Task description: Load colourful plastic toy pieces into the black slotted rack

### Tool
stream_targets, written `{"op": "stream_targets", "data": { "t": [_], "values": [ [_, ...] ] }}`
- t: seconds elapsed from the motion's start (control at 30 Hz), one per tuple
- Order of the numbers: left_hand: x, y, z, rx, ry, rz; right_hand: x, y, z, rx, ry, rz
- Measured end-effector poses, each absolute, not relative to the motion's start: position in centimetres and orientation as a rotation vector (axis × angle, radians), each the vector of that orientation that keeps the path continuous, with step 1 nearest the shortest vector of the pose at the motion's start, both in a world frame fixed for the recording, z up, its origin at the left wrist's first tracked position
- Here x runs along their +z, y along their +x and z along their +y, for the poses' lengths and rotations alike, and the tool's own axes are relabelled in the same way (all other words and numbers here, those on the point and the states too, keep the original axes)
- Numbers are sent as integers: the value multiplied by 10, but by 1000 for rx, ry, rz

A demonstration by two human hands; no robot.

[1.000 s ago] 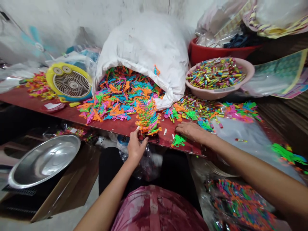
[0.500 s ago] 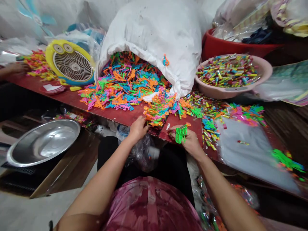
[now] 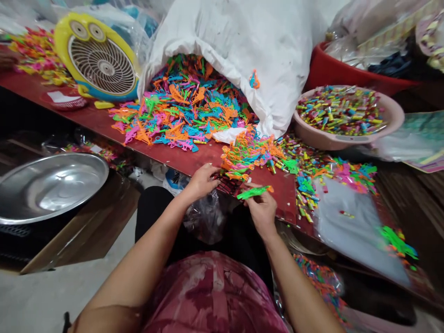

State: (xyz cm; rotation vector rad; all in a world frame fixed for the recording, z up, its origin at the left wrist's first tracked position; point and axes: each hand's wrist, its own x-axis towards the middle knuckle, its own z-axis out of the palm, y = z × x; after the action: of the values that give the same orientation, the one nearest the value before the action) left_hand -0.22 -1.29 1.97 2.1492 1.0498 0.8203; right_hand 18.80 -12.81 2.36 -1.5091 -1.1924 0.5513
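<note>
A flat bright green plastic toy piece (image 3: 255,192) with an orange tip is pinched in my right hand (image 3: 263,210), just above the table's front edge. My left hand (image 3: 201,181) is curled at the left side of a dark wire rack (image 3: 229,186), its fingertips closed on the rack's edge. A row of orange and green plastic pieces (image 3: 237,162) stands close together at the back of this rack. Behind lies a large heap of orange, blue, green and pink plastic pieces (image 3: 183,113), spilling from a white sack (image 3: 239,41).
On the red table (image 3: 180,162) stands a yellow owl-like fan (image 3: 104,60). To the right are a pink basin (image 3: 347,138) of small wrapped tubes, loose tubes (image 3: 305,203) and clear plastic bags (image 3: 347,231). A steel basin (image 3: 55,185) sits at lower left.
The green piece in my right hand has turned from hanging upright to lying nearly flat. That hand has come closer to the rack. The view has shifted slightly.
</note>
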Motion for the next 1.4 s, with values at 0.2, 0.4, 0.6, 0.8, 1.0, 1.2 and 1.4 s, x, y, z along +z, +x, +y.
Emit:
{"op": "stream_targets", "data": {
  "t": [0.2,0.4,0.6,0.8,1.0,1.2,1.4],
  "values": [
    [22,-1,-14,815,2153,1041,40,192,-132,631,-1540,-1374],
    [21,-1,-14,809,2140,1028,39,190,-131,592,-1615,-1379],
    [22,-1,-14,731,2164,1054,31,182,-124,163,-1688,-1592],
    [25,-1,-15,708,2155,1082,15,175,-127,-117,-1758,-1608],
    [25,-1,-16,709,2155,1088,19,174,-127,-403,-1899,-1806],
    [23,0,-16,701,2165,1096,20,164,-124,-394,-1923,-1749],
    [20,1,-16,746,2166,1060,17,161,-121,-312,-1886,-1664]
  ]
}}
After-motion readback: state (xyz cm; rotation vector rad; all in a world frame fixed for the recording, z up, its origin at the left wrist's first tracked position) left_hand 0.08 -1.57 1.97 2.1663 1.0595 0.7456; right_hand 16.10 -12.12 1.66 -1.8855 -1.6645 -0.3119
